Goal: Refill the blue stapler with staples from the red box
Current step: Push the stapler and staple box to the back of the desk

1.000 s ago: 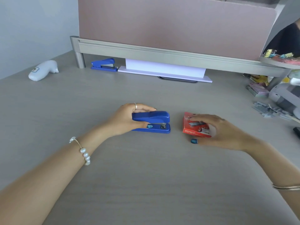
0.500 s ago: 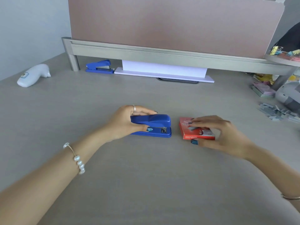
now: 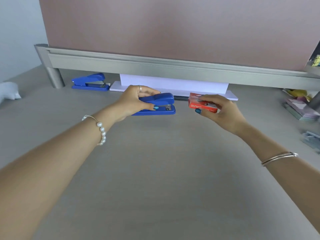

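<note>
Refilling has hardly begun — my left hand (image 3: 131,101) is wrapped round the rear of the blue stapler (image 3: 156,104), which is closed, its base near the counter (image 3: 155,170), whether touching I cannot tell. Just right of the stapler, my right hand (image 3: 223,112) pinches the red box (image 3: 201,103) shut between thumb and fingers. Opening both and loading staples is all left to do. Half a second ago the box lay flat beside the stapler under my fingers — now it looks lifted and tilted.
</note>
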The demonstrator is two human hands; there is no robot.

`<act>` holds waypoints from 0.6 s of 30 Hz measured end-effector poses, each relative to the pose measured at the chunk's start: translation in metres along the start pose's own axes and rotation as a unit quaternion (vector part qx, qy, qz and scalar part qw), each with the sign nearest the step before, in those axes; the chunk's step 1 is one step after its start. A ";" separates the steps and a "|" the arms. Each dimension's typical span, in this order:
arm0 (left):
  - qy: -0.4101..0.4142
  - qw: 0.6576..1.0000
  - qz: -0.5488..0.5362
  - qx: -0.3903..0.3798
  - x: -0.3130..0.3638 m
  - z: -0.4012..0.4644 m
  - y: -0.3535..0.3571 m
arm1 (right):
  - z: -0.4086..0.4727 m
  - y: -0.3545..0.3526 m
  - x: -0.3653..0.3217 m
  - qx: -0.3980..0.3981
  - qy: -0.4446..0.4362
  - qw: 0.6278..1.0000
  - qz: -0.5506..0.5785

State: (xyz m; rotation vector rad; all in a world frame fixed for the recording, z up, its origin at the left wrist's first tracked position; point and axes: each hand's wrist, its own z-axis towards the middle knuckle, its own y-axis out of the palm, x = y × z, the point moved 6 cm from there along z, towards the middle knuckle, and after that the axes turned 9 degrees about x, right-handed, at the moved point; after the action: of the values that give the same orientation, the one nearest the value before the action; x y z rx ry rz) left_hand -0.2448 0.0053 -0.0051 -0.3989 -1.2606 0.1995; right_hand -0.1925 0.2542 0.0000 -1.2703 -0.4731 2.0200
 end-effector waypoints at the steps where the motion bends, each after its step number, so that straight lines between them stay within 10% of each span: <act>1: -0.008 1.000 0.001 0.003 -0.007 0.009 0.001 | 0.007 0.006 0.006 -0.005 0.002 1.000 -0.005; 18: -0.016 0.999 0.024 -0.033 -0.037 0.042 0.016 | 0.019 0.040 0.030 -0.061 -0.003 0.997 -0.037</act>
State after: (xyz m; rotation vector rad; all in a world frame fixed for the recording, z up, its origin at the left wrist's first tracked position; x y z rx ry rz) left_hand -0.2943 0.0140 -0.0333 -0.4847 -1.2916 0.2064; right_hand -0.2318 0.2493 -0.0351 -1.3008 -0.6464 1.9574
